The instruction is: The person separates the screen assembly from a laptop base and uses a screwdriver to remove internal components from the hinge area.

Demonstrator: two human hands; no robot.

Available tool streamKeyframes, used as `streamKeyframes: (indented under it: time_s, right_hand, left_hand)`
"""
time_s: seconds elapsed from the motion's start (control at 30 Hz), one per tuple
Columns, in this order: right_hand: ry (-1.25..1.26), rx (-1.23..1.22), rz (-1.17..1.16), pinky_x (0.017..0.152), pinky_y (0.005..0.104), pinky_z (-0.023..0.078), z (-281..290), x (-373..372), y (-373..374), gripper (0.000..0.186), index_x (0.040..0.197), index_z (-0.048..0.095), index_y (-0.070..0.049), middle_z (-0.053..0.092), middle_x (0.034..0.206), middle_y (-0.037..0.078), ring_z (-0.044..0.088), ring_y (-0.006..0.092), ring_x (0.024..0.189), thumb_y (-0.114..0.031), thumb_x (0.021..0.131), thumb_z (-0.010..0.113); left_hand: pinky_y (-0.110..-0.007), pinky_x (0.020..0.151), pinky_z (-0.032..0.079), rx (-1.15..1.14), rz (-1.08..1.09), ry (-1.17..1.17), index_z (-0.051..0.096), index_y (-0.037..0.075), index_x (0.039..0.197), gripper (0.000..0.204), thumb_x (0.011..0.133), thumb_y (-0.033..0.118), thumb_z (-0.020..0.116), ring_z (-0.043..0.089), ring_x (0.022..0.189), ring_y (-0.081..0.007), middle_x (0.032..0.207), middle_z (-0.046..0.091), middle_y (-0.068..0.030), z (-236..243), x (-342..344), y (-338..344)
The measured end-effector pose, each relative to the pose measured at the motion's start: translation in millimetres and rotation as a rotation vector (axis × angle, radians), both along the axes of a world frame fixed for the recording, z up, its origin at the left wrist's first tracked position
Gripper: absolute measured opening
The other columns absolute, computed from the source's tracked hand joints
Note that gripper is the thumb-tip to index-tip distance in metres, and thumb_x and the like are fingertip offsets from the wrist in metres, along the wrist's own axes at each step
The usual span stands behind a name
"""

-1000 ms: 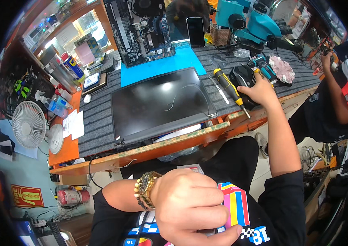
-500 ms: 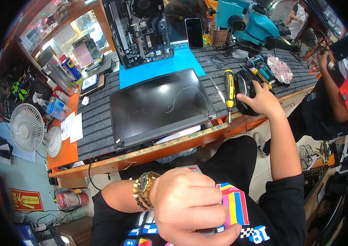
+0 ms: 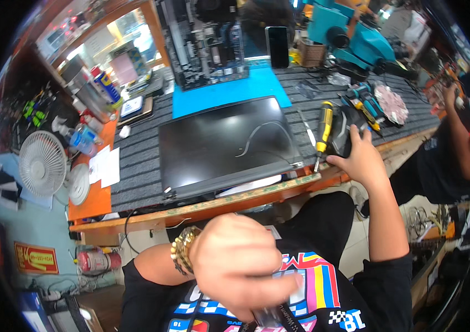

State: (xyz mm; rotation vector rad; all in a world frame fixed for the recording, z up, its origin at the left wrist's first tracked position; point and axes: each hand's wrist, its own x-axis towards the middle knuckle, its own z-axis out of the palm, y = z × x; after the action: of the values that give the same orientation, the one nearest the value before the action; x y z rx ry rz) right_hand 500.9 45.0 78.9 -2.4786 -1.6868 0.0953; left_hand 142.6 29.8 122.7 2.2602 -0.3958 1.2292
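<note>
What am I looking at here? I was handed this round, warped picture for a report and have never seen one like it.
It comes from a small wide-angle camera worn on a person's head, looking down at their own hands, so straight edges bend near the rim. No machine is involved, just two bare hands. The right hand reaches out to the workbench and rests on a dark, rounded tool, whose kind I cannot tell; beside it lies a yellow-handled screwdriver. The left hand, with a gold watch on the wrist, is closed into a fist close to the chest; something dark pokes out below its fingers, too blurred to name. On the bench lies a closed black laptop, partly on a blue mat. A white fan stands left. Another person's arm shows at the right edge.
</note>
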Motion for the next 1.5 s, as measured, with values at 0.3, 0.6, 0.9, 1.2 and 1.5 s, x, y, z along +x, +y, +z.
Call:
streamKeyframes:
  time_s: [0.3, 0.6, 0.9, 1.2, 1.5]
  right_hand:
    - [0.003, -0.062, 0.143, 0.12, 0.0521, 0.055, 3, 32, -26, 0.133, 0.171, 0.045, 0.004, 0.047, 0.172, 0.034, 0.062, 0.0527, 0.146, -0.027, 0.059, 0.112]
    - [-0.289, -0.07, 0.437, 0.131, 0.0533, 0.048, -8, 66, 5, 0.143, 0.18, 0.036, -0.014, 0.044, 0.176, 0.024, 0.043, 0.0478, 0.163, 0.006, 0.054, 0.1]
    - [-0.262, -0.1, 0.463, 0.127, 0.0513, 0.051, 0, 64, 7, 0.131, 0.179, 0.038, -0.015, 0.043, 0.176, 0.026, 0.048, 0.0484, 0.159, 0.006, 0.064, 0.096]
    - [-0.31, -0.116, 0.32, 0.125, 0.0533, 0.052, -2, 56, -5, 0.132, 0.178, 0.037, -0.006, 0.048, 0.172, 0.029, 0.053, 0.0512, 0.152, -0.017, 0.066, 0.107]
    - [-0.369, -0.075, 0.197, 0.115, 0.0517, 0.058, -14, 62, 4, 0.123, 0.172, 0.044, 0.005, 0.056, 0.168, 0.026, 0.063, 0.0475, 0.138, -0.043, 0.075, 0.104]
  left_hand:
    - [-0.028, 0.051, 0.042, -0.365, 0.839, 0.016, 0.075, -0.001, 0.116, 0.031, 0.106, 0.026, 0.063, 0.054, 0.055, -0.0089, 0.07, 0.063, -0.0018, -52, -113, 66]
    - [-0.025, 0.053, 0.039, -0.758, 1.168, -0.213, 0.075, 0.004, 0.104, 0.021, 0.115, 0.02, 0.064, 0.05, 0.059, -0.0031, 0.071, 0.059, 0.0068, -81, -247, 193]
    - [-0.039, 0.073, 0.063, -0.659, 1.527, -0.108, 0.075, 0.0, 0.115, 0.03, 0.116, 0.028, 0.067, 0.081, 0.078, -0.0215, 0.09, 0.082, -0.0124, -113, -310, 284]
    - [-0.051, 0.092, 0.062, -0.61, 1.921, 0.092, 0.084, 0.005, 0.122, 0.036, 0.107, 0.036, 0.075, 0.081, 0.105, -0.0438, 0.11, 0.084, -0.0243, -128, -311, 299]
    - [-0.053, 0.094, 0.062, -0.616, 1.978, 0.016, 0.083, 0.0, 0.121, 0.038, 0.105, 0.034, 0.078, 0.081, 0.109, -0.0461, 0.113, 0.083, -0.0301, -143, -317, 301]
